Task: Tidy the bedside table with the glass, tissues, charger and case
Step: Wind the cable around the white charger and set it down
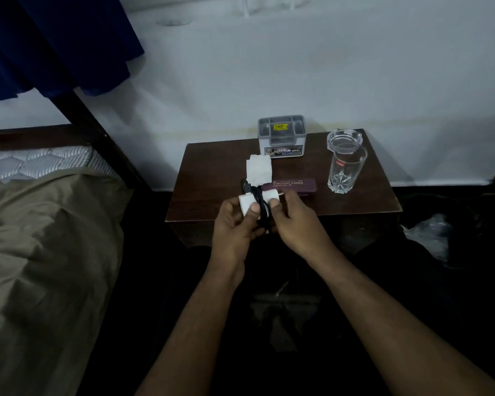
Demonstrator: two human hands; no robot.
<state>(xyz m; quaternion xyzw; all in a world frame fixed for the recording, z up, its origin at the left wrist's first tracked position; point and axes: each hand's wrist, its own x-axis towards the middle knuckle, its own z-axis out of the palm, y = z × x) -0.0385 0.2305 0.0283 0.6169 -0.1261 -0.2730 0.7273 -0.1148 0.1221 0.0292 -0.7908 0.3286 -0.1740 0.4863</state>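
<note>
Gripping the white charger [247, 205] with its black cable [260, 202] wound round it, both hands, left [235, 224] and right [293, 221], work together above the desk's [212, 178] front edge. Just beyond lie the case [293, 186] and tissues [258, 168]; farther right stands the glass [345, 171], with a grey box [282, 138] at the wall.

A bedroom in a home; a bed [40, 238] with patterned mattress and drab cover stands left of a dark wooden bedside table [212, 178] against a pale wall [297, 67]; blue cloth [55, 44] hangs above the bed.
</note>
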